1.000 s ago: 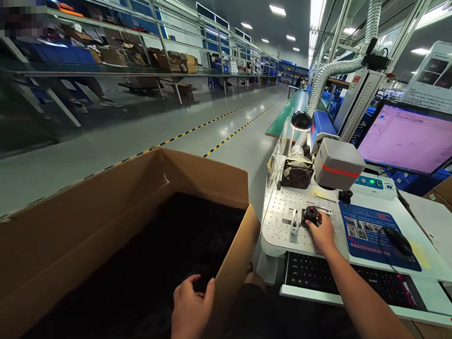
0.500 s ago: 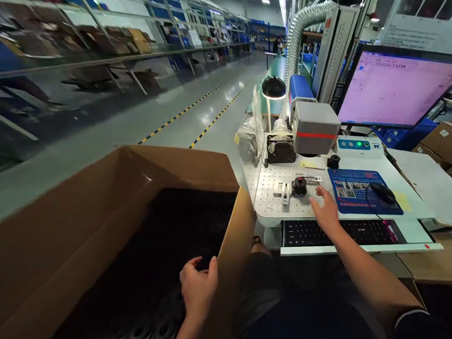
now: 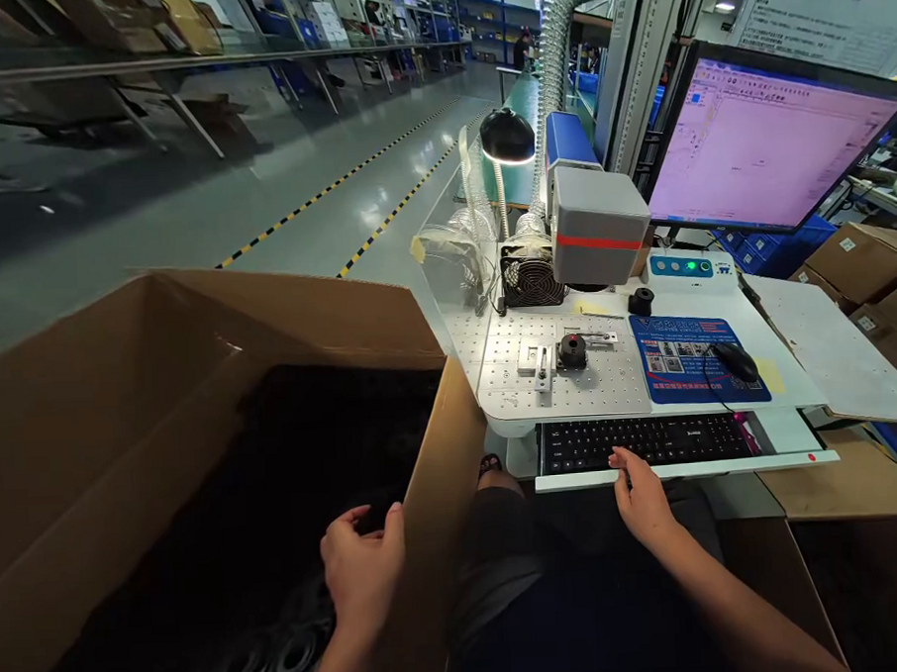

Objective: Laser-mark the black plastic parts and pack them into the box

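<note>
remotely, i see my right hand (image 3: 641, 501) loosely spread beside the black keyboard (image 3: 653, 439), my left hand (image 3: 364, 572), grip unclear, at the brown cardboard box (image 3: 442, 445), a round black part (image 3: 572, 352) on the perforated metal plate (image 3: 610, 390).

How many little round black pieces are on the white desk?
2. One black piece is on the metal plate, beside the silver bracket; another is by the far edge of the blue mouse pad. More may hide behind the gray machine.
</note>
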